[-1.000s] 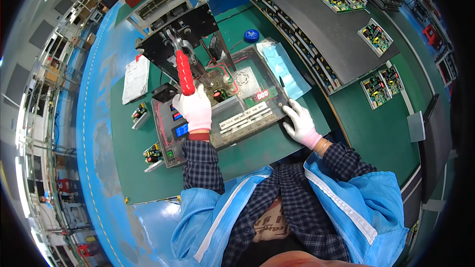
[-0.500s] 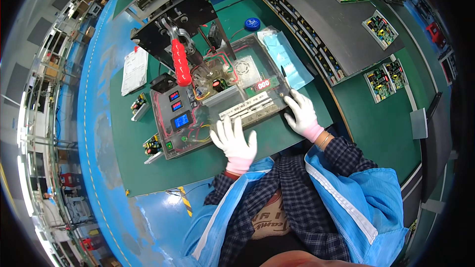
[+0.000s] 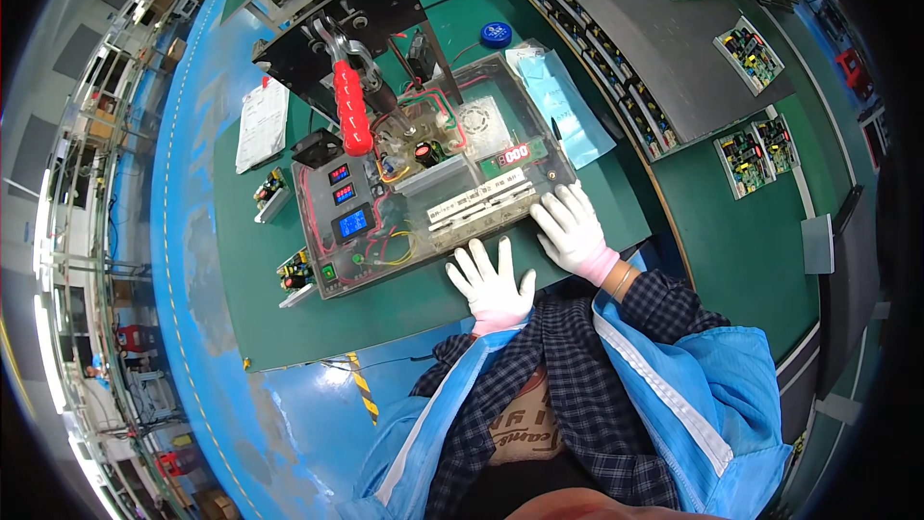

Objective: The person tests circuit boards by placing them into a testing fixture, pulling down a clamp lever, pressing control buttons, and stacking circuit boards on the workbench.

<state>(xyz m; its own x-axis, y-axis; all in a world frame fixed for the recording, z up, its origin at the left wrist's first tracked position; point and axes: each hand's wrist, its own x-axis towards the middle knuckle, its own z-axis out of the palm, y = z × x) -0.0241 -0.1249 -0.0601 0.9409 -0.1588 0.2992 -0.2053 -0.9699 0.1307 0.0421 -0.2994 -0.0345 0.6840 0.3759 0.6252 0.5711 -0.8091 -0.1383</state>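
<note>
Both hands wear white knit gloves with pink cuffs and lie open at the centre of the frame, just below a clear acrylic test fixture box [image 3: 423, 183] that sits on the green bench mat [image 3: 289, 318]. The left hand [image 3: 493, 281] rests flat on the mat with its fingers spread wide, the fingertips just short of the box's near edge. The right hand [image 3: 574, 229] is also spread, palm down, its fingers lying on the lower right corner of the box beside a row of white terminal strips [image 3: 481, 202]. Neither hand pinches or grips anything.

Inside the transparent box, coloured wires run among small blue and red digital displays [image 3: 346, 207] toward its left side, and a red numeric readout [image 3: 515, 153] glows near its upper right edge. A red-handled toggle clamp lever [image 3: 352, 108] stands up from a black metal plate [image 3: 337, 24] at the upper left of the box.

To the left of the box, in the left middle of the frame, two small green circuit boards [image 3: 272, 195] lie on the mat, with a white paper sheet [image 3: 261, 123] above them. A pale blue plastic bag [image 3: 568, 106] lies at the upper right of the box, and a round blue cap [image 3: 496, 34] sits above it. More green circuit boards [image 3: 751, 53] rest on a grey shelf [image 3: 664, 48] in the upper right of the frame.
</note>
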